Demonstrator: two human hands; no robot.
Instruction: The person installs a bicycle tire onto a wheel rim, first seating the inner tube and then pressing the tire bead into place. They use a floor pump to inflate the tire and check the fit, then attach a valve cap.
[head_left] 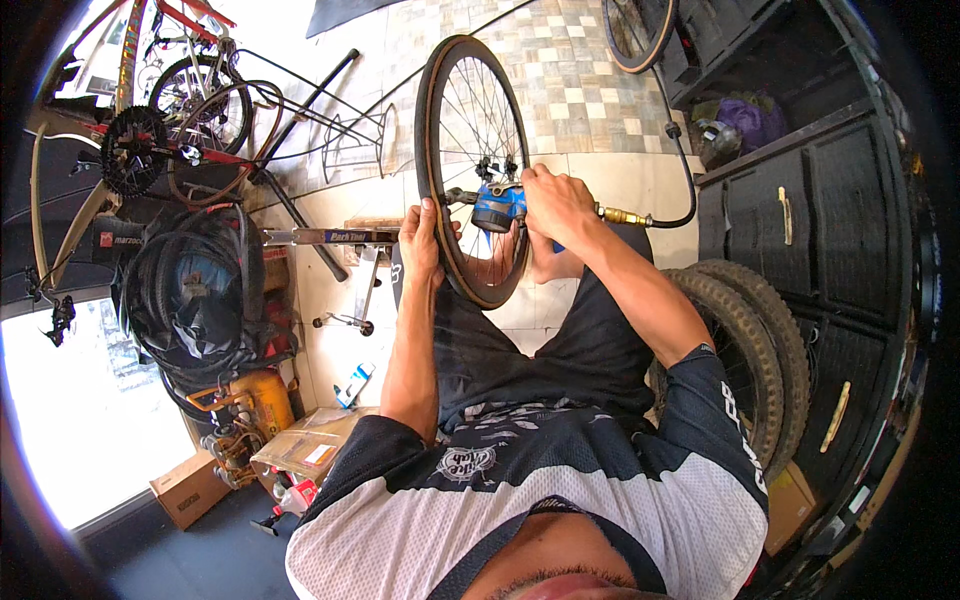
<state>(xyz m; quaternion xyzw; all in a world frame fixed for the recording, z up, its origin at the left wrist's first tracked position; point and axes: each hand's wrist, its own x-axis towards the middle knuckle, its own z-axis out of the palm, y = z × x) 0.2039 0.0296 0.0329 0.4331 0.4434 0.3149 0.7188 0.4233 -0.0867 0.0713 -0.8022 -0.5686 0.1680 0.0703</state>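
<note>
A bicycle wheel [432, 130] with a black, tan-edged tire stands upright between my legs. My left hand [420, 240] grips its tire and rim at the near left side, thumb on the tread. My right hand [558, 205] is wrapped round a blue tire inflator [497, 208] with a round black-rimmed gauge. The inflator is in front of the spokes, its nozzle end at the rim close to my left hand. Whether it sits on the valve, I cannot tell. From its right end, a brass fitting [622, 215] joins a black air hose [690, 185].
Bicycle frame parts with a crankset [133, 150] hang at the left, beside a repair stand arm [330, 237]. Two knobby tires [770, 350] lean on dark cabinets [750, 220] at my right. A yellow compressor [262, 400] and cardboard boxes [188, 490] stand lower left.
</note>
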